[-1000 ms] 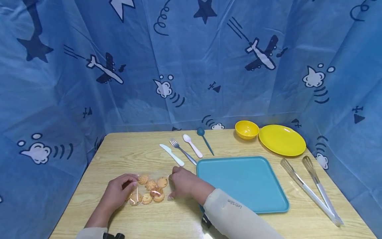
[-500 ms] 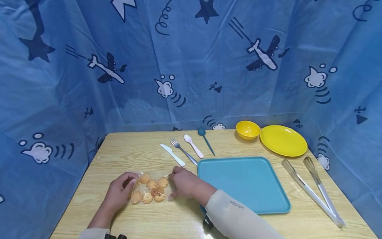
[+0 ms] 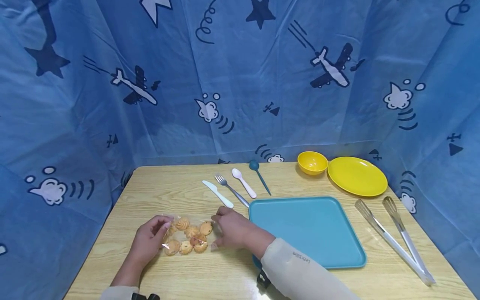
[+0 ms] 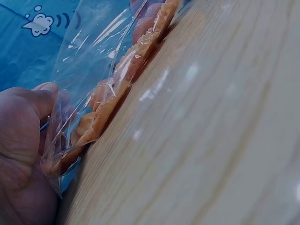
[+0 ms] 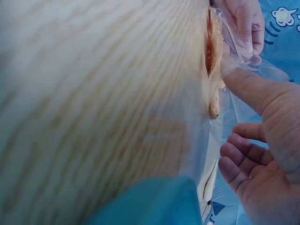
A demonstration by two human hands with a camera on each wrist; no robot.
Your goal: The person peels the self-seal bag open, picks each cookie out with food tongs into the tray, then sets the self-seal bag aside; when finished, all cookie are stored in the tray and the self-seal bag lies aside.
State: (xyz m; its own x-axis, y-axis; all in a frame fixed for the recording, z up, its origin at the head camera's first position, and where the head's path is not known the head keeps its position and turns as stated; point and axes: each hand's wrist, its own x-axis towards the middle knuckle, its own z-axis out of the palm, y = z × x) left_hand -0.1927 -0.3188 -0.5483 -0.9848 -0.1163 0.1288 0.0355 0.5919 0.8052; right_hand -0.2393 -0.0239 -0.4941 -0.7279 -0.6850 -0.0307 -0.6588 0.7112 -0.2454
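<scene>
A clear plastic bag of cookies (image 3: 191, 236) lies on the wooden table, with several round, ridged cookies showing through the film. At its left end my left hand (image 3: 148, 238) pinches the plastic between thumb and fingers; in the left wrist view that hand (image 4: 23, 145) holds the film raised above the cookies. Beside the bag's right end is my right hand (image 3: 233, 230), thumb and fingers spread apart. The right wrist view shows this hand (image 5: 267, 140) with its thumb right at the film and the other fingers loosely bent, apart from the thumb.
A teal tray (image 3: 305, 231) lies under the right forearm. Behind the bag are a white knife (image 3: 218, 194), a fork (image 3: 232, 191), a pink spoon (image 3: 243, 183) and a dark teal spoon (image 3: 260, 177). A yellow bowl (image 3: 312, 163), yellow plate (image 3: 357, 176) and metal tongs (image 3: 397, 243) lie right.
The plastic at the bag's left end has shifted slightly under the left hand, and the cookies have settled a little. The right hand stays at the bag's right end.
</scene>
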